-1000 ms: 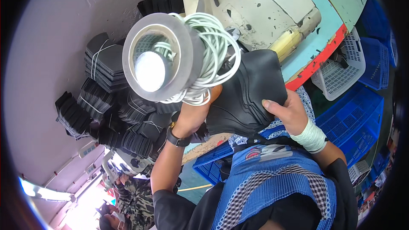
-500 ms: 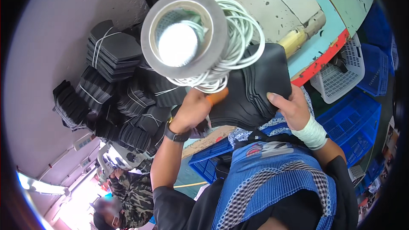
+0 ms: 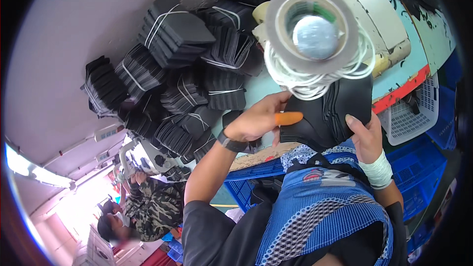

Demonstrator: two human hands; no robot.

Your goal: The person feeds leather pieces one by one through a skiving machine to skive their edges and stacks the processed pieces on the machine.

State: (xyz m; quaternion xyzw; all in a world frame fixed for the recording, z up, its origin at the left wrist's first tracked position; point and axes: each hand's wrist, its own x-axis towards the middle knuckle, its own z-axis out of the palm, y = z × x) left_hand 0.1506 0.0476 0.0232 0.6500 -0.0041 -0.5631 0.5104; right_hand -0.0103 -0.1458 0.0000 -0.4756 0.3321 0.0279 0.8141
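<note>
A stack of thin black foam-like pieces (image 3: 308, 118) is held flat between both my hands in front of my apron. My left hand (image 3: 258, 118) grips its left edge, the thumb in an orange finger cover (image 3: 288, 118) lying on top. At the right edge, my right hand (image 3: 366, 138) clasps the stack with its thumb on the top face; white wrapping (image 3: 377, 170) circles that wrist. Just above the stack, a bundle of white elastic bands (image 3: 305, 86) hangs around a grey ring-shaped roll (image 3: 278, 19), hiding part of the stack's far side.
Banded bundles of black pieces (image 3: 185, 32) are piled on the pale blue table (image 3: 256, 88) at left, against the wall. A cream machine (image 3: 369, 7) stands behind the roll. White (image 3: 411, 118) and blue baskets (image 3: 416, 167) sit at right. A person in camouflage (image 3: 155, 207) works at lower left.
The view has swung left, so the table and bundles appear farther right. My left thumb has turned to lie across the stack's top, pointing right. My right hand keeps its hold.
</note>
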